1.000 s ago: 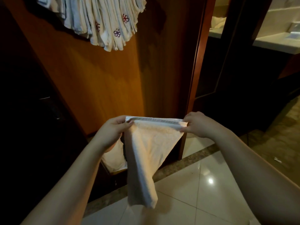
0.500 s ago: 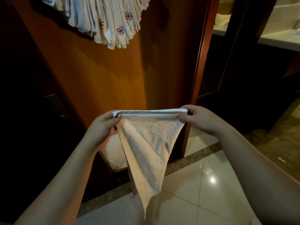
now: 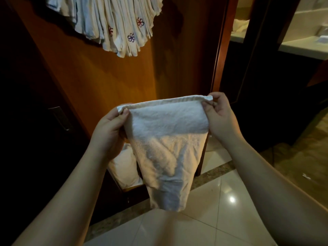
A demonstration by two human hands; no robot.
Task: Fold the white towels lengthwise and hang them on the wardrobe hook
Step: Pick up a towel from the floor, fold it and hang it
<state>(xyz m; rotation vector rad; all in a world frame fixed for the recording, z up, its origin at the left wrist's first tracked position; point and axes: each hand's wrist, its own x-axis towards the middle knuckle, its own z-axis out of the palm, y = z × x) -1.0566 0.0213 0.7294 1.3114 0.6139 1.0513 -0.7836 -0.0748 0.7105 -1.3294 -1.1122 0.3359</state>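
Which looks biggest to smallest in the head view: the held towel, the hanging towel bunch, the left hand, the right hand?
1. Hanging towel bunch, though cut off by the frame's top.
2. Held towel, nearer the camera, so unsure against the bunch.
3. Left hand and right hand look alike.

This looks like a hotel room or a home dressing area, centred on a tall wooden wardrobe panel (image 3: 99, 75). High on that panel hangs a fanned bunch of white towels (image 3: 113, 23) with small stitched flower marks. Below the panel runs a glossy tiled floor (image 3: 221, 206) with a speckled stone border, and to its right, past a wooden door frame (image 3: 220, 50), stands a pale countertop (image 3: 301, 48).
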